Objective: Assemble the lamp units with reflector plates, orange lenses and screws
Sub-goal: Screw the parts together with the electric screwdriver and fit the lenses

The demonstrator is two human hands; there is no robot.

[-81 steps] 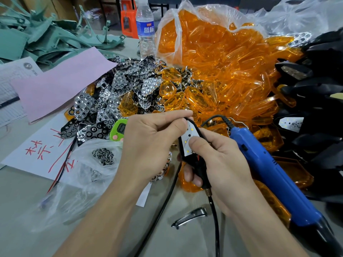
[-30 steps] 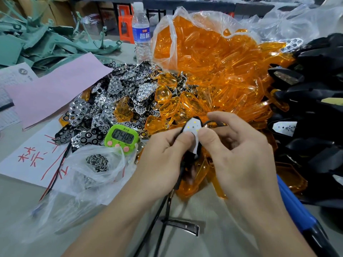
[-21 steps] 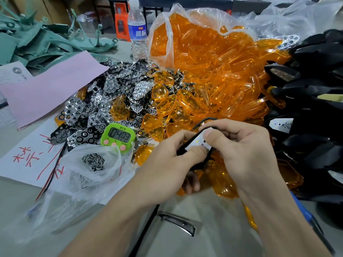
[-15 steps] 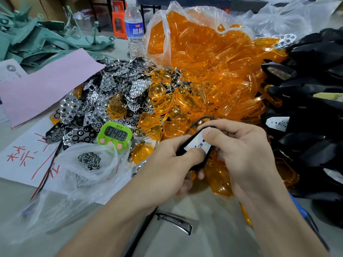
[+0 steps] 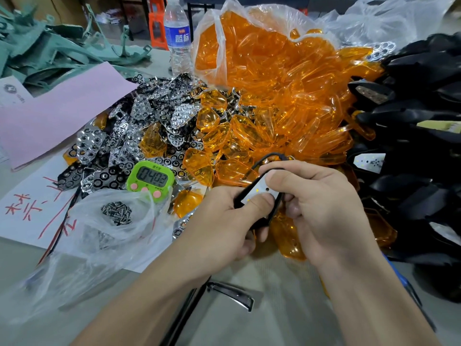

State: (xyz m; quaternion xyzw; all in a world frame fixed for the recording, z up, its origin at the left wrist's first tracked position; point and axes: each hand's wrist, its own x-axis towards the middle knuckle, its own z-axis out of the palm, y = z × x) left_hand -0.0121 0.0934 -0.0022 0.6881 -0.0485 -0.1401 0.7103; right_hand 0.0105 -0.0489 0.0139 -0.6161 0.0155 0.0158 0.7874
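Both hands, left hand (image 5: 224, 221) and right hand (image 5: 321, 208), are closed on a lamp unit (image 5: 259, 193) near the tabletop's middle, its board apparently bare, reflector plates (image 5: 139, 136), orange lenses (image 5: 274, 96) and screws (image 5: 116, 213) unfitted.

I read 04:02 on the green timer (image 5: 150, 179). Far behind it, the water bottle (image 5: 177, 36) label shows 蓝标. Left of the timer, the white sheet (image 5: 30, 211) bears red handwriting I can't make out.
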